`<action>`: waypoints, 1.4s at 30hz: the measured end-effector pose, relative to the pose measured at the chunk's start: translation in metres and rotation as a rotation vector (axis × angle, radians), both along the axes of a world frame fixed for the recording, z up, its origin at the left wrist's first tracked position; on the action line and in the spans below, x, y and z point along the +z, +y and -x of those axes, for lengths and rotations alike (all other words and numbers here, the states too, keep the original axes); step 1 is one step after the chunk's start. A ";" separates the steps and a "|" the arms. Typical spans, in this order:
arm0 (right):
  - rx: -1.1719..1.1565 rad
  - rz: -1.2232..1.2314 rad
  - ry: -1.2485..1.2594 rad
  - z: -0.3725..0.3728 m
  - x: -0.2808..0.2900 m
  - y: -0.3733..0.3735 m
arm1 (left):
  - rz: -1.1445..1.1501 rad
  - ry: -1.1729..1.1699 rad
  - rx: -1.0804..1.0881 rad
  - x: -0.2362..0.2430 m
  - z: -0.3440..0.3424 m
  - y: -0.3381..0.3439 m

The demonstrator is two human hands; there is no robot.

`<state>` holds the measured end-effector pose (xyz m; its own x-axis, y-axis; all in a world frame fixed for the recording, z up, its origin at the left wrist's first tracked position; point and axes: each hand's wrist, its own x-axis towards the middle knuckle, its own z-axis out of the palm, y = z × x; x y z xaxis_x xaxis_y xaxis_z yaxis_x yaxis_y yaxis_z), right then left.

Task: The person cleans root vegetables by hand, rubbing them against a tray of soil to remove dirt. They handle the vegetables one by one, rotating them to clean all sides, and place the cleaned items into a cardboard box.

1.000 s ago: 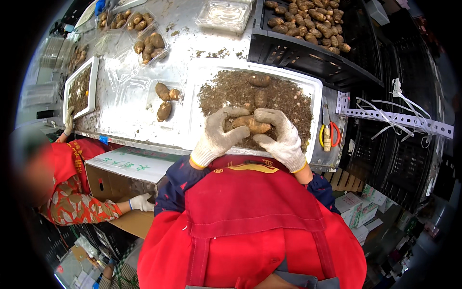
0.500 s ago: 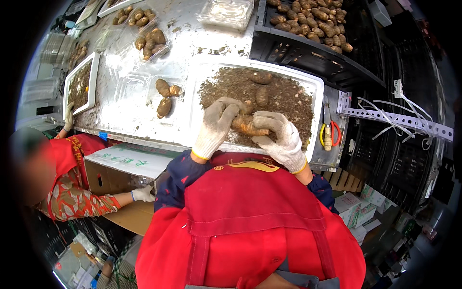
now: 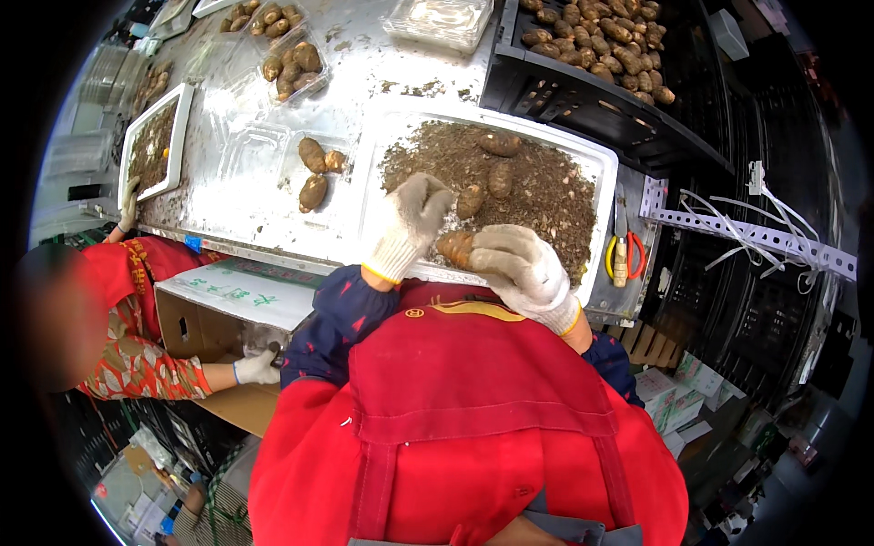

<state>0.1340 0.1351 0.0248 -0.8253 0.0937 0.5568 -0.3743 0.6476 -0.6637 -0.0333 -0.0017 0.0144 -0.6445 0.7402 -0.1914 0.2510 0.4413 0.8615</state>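
Observation:
My right hand (image 3: 523, 268), in a whitish knitted glove, is closed around a brown taro corm (image 3: 454, 247), whose rounded end sticks out to the left. My left hand (image 3: 414, 223), gloved alike, is apart from that corm with its fingers curled in; whatever they may hold is hidden. Both hands are over the near side of a white tray (image 3: 605, 196) spread with dark, crumbly debris. Three taro corms lie loose on it: one (image 3: 470, 201) close to my left fingertips, one (image 3: 500, 179) beyond, and one (image 3: 500, 143) near the far rim.
Left of the tray, a clear plastic box (image 3: 339, 193) holds three taros. A black crate (image 3: 583, 100) heaped with taros stands far right. Red-and-yellow-handled scissors (image 3: 637, 257) lie right of the tray. At left, a co-worker's gloved hand (image 3: 258, 368) is at an open cardboard box (image 3: 241, 405).
My left hand has come off the taro corm and lifted slightly away, its fingers curling. My right hand has wrapped over the corm and shifted a little left.

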 end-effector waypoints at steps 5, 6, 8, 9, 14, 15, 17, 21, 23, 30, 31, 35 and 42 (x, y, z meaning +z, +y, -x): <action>-0.182 0.108 -0.013 -0.002 0.004 0.001 | -0.353 -0.250 -0.014 -0.025 0.002 -0.004; -0.208 0.120 -0.027 -0.003 0.006 0.001 | -0.412 -0.641 0.033 -0.023 -0.003 -0.003; -0.227 0.130 -0.052 -0.004 0.003 0.002 | -0.527 -1.243 -0.010 -0.017 -0.008 -0.002; -0.229 0.120 -0.073 -0.003 0.003 0.003 | -0.525 -1.264 -0.040 -0.017 -0.010 -0.003; -0.262 0.234 -0.183 0.000 0.008 0.001 | -0.541 -1.459 0.023 -0.033 -0.020 -0.005; -0.267 0.273 -0.197 0.000 0.009 0.001 | -0.563 -1.517 0.022 -0.038 -0.020 -0.006; -0.280 0.372 -0.208 0.001 0.013 -0.001 | -0.534 -1.474 0.093 -0.035 -0.023 -0.002; -0.326 0.504 -0.272 -0.003 0.015 -0.002 | -0.634 -1.631 -0.028 -0.051 -0.015 -0.009; -0.348 0.475 -0.293 -0.004 0.017 -0.001 | -0.588 -1.524 0.057 -0.042 -0.018 -0.007; -0.476 0.422 -0.462 0.006 0.027 -0.004 | -0.645 -1.091 0.027 -0.021 -0.027 0.000; -0.454 0.531 -0.456 0.008 0.029 -0.005 | -0.555 -0.866 -0.021 -0.025 -0.025 -0.002; -0.396 0.795 -0.484 0.010 0.031 -0.004 | -0.603 -0.782 -0.010 -0.022 -0.029 0.000; -0.407 1.130 -0.553 0.013 0.024 -0.009 | -0.820 -1.113 0.018 -0.016 -0.034 0.004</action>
<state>0.1206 0.1263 0.0486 -0.7197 0.5743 -0.3901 0.2070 -0.3588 -0.9102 0.0009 0.0020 -0.0015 -0.4512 0.8837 -0.1243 -0.7343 -0.2885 0.6144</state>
